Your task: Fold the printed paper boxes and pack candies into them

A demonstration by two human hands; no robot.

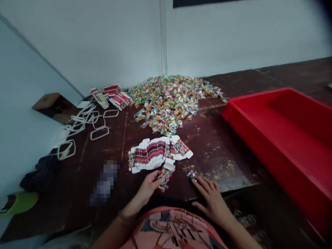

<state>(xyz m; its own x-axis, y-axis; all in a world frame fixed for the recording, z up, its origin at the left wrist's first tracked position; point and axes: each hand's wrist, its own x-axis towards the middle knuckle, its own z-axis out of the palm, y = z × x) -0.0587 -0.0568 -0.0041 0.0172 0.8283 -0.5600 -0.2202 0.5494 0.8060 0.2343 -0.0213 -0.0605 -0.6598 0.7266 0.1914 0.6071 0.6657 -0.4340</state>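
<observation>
Lower centre, left hand (148, 187): fingers closed on the lower end of a printed carton (166, 174), which is held tilted just above the table.
Lower centre, right hand (210, 197): palm down, fingers spread and open, gripping nothing; the index fingertip touches a single candy packet (191, 174) lying on the table.
Printed carton: just below the fanned carton stack, its white top flap touching or nearly touching the stack's edge.
Fanned carton stack (158, 153): flat red, white and multicoloured blanks, overlapped in a row, middle of the frame.
Candy pile (168, 98): a broad heap of bright wrapped packets, upper centre, against the wall.
Red tray (282, 114): large, right side of the frame, well apart from both hands.
Red-and-white cartons (115, 95): small cluster, left of the candy pile.
White loops (86, 122): scattered bands, upper left of the frame.
Brown box (50, 103): far left, by the wall.
Dark cloth (41, 171): left edge, above a green object (22, 202).
Table (220, 145): dark brown, worn and scuffed.
</observation>
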